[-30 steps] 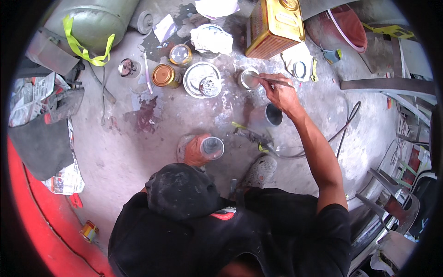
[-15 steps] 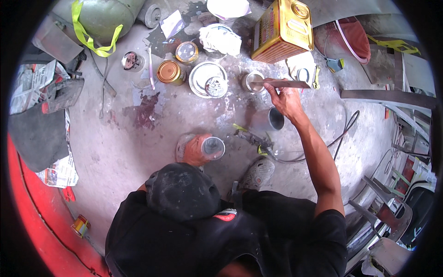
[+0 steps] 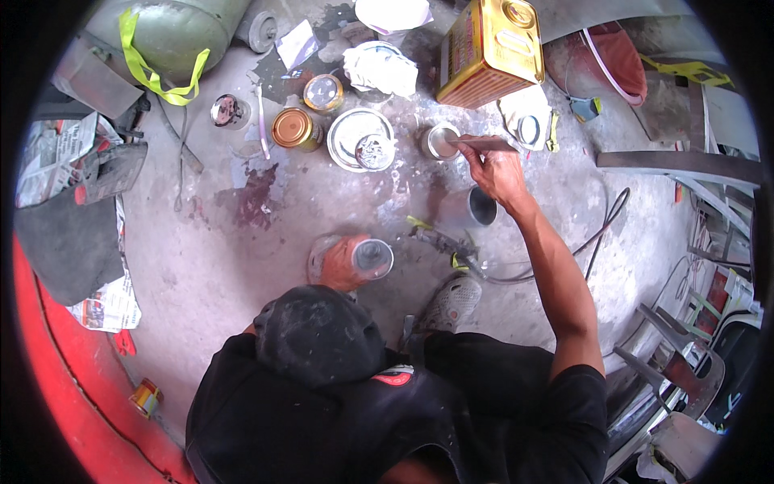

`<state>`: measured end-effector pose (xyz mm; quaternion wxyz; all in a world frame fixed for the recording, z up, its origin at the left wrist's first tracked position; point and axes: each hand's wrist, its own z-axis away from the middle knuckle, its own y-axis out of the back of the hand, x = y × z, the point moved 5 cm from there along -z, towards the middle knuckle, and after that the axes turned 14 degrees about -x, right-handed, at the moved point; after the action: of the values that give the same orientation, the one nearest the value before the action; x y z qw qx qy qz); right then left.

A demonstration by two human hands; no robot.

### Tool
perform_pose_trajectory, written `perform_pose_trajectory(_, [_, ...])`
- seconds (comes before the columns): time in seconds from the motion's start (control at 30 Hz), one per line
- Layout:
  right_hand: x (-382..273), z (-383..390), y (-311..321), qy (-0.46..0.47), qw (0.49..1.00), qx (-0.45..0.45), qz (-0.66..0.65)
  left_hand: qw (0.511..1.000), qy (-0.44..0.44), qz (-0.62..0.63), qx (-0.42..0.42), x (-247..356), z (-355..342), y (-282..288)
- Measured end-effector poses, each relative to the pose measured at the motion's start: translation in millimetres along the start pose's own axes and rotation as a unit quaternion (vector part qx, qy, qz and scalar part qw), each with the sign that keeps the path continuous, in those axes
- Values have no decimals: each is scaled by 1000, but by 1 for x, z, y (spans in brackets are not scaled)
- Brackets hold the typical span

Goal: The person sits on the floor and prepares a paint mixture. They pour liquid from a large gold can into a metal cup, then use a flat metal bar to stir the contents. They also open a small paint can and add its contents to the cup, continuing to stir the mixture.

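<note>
My left hand [image 3: 340, 264] is wrapped round a clear cup [image 3: 373, 256] low in the middle. My right hand [image 3: 496, 173] pinches a flat, dark stick or blade [image 3: 498, 144], whose end is at the mouth of a small open metal container [image 3: 442, 145]. Just below lies a grey cylindrical container [image 3: 483, 207] on its side or tilted. Left of the right hand are a round tin lid [image 3: 344, 129] with a smeared round piece [image 3: 375, 151] on it, a gold-lidded jar [image 3: 289, 127] and a smaller jar [image 3: 322, 91].
On the concrete floor [image 3: 201, 282] stand a large yellow tin [image 3: 492, 52] and a red bucket [image 3: 617, 64]. A green cylinder [image 3: 181, 32], newspapers [image 3: 68, 149] and a red panel [image 3: 56, 347] line the left. A cable [image 3: 605, 226], metal frames [image 3: 677, 157] and furniture occupy the right.
The stick in my right hand has swung flatter and tilts at the container's mouth, with my hand shifted slightly right and down. My left hand stays round the cup. The view shifted slightly.
</note>
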<state>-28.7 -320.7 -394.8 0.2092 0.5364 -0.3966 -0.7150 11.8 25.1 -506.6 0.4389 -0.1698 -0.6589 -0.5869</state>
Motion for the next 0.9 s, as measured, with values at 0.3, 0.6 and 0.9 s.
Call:
perform_pose_trajectory(0.3, [-1,2,1,3,1000,15,21,1000,-5,-4,-4,2,-2,1])
perform_pose_trajectory(0.6, [-3,4,-1,-15,1000,19,17,1000,-16,1,-12,-3,0,-2])
perform_pose_trajectory(0.9, [-2,2,1,4,999,41,12,1000,-8,2,-15,-4,0,-3])
